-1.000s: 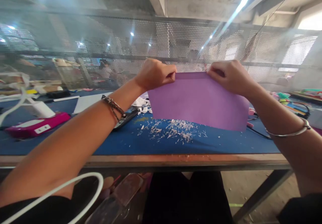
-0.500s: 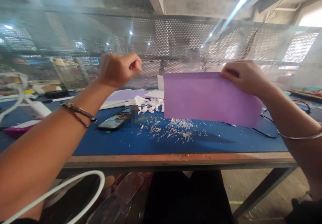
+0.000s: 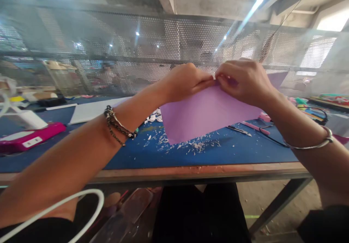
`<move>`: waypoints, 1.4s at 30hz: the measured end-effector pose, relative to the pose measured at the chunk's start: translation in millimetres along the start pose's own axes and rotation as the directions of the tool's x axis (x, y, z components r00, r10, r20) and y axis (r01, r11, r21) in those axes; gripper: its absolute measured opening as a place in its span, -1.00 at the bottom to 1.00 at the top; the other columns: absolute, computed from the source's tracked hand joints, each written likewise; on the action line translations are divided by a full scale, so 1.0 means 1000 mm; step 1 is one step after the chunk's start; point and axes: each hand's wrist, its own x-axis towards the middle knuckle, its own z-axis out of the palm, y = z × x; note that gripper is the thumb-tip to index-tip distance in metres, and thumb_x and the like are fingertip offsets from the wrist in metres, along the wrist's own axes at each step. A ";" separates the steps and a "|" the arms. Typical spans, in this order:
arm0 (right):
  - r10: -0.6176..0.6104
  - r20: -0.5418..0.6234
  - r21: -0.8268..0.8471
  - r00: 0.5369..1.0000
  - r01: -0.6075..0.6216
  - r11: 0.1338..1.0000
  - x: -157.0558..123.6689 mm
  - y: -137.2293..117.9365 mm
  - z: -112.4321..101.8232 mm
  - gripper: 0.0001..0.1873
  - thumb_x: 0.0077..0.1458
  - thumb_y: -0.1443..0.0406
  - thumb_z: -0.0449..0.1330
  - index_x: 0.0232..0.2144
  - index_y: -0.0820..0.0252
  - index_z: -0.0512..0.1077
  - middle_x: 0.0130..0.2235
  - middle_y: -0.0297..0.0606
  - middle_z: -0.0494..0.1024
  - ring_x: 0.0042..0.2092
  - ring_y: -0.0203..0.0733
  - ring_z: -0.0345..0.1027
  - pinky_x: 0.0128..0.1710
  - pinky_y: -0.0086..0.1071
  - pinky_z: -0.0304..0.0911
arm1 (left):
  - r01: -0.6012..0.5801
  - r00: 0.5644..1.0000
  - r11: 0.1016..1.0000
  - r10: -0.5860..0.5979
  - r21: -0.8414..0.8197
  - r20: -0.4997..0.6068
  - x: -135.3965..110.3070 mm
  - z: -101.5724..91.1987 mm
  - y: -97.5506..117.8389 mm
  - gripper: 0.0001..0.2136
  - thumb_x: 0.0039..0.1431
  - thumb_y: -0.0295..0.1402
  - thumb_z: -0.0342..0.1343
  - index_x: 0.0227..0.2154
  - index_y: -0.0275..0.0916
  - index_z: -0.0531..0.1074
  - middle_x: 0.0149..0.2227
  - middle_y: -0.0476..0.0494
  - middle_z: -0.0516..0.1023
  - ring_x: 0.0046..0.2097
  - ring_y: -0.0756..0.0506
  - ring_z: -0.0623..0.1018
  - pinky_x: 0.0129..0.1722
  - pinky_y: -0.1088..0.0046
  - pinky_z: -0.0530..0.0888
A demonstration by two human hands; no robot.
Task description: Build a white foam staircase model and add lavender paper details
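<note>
A purple paper sheet [image 3: 201,115] is held up over the blue table mat [image 3: 240,150], tilted with one corner down by the paper scraps. My left hand [image 3: 185,81] pinches its top edge with closed fingers. My right hand [image 3: 242,79] pinches the same edge, fingertips touching those of the left hand. A beaded bracelet sits on my left wrist and a metal bangle on my right.
White paper scraps [image 3: 191,144] litter the mat. A pink flat case [image 3: 29,137] lies far left, a white sheet [image 3: 92,110] behind my left arm. A craft knife [image 3: 240,130], a pink tool [image 3: 255,126] and a black cable [image 3: 272,139] lie at right. Perforated metal screen [image 3: 174,46] behind.
My left hand, which had let go and swung left, has come back to the sheet's top edge beside my right hand. The sheet has tilted, its lower corner dropping left.
</note>
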 end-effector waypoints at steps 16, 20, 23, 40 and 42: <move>0.144 -0.032 -0.143 0.989 -0.147 0.979 -0.031 0.056 0.033 -0.83 -0.02 0.33 -0.01 -0.57 0.11 0.32 -0.59 -0.33 0.33 -0.51 -0.29 0.07 -0.45 -0.34 -0.02 | 0.033 0.998 0.989 -0.024 -0.141 0.066 -0.029 -0.015 -0.052 -0.55 0.18 -0.04 -0.15 -0.37 -0.30 0.51 -0.44 -0.11 0.57 -0.44 0.00 0.44 -0.44 0.52 0.28; 0.275 -0.085 -0.106 0.958 -0.284 0.953 -0.046 0.080 0.036 -0.89 -0.06 0.34 0.03 -0.57 0.12 0.31 -0.60 -0.32 0.32 -0.51 -0.28 0.07 -0.47 -0.34 -0.03 | 0.099 0.992 0.992 -0.092 -0.085 0.082 -0.043 -0.017 -0.079 -0.52 0.18 -0.02 -0.15 -0.37 -0.33 0.50 -0.41 -0.08 0.58 -0.41 0.04 0.41 -0.43 0.58 0.27; 0.304 -0.156 0.051 0.940 -0.299 0.953 -0.034 0.061 0.030 -0.81 0.06 0.35 -0.06 -0.42 0.14 0.36 -0.42 -0.19 0.43 -0.36 -0.20 0.24 -0.37 -0.31 0.06 | 0.090 0.992 0.993 -0.081 -0.080 0.100 -0.046 -0.014 -0.087 -0.50 0.19 0.00 -0.16 -0.37 -0.35 0.50 -0.41 -0.08 0.58 -0.43 0.06 0.37 -0.42 0.57 0.27; 0.083 0.226 0.242 0.970 -0.139 0.960 0.029 -0.008 0.070 -0.74 0.17 0.21 -0.06 -0.43 0.15 0.37 -0.39 -0.29 0.46 -0.38 -0.26 0.24 -0.39 -0.40 -0.01 | 0.027 1.000 0.897 -0.023 0.440 -0.015 -0.012 0.043 -0.038 -0.69 0.17 -0.30 -0.23 -0.42 -0.22 0.43 -0.54 -0.08 0.46 -0.51 -0.02 0.30 -0.50 0.40 0.10; 0.076 0.227 0.263 0.971 -0.136 0.955 0.028 -0.005 0.071 -0.74 0.16 0.22 -0.05 -0.45 0.16 0.37 -0.40 -0.29 0.46 -0.38 -0.27 0.23 -0.38 -0.40 0.00 | -0.015 1.000 0.879 0.019 0.476 -0.003 -0.012 0.047 -0.042 -0.70 0.17 -0.28 -0.22 -0.45 -0.19 0.40 -0.58 -0.03 0.41 -0.53 0.00 0.24 -0.49 0.42 0.11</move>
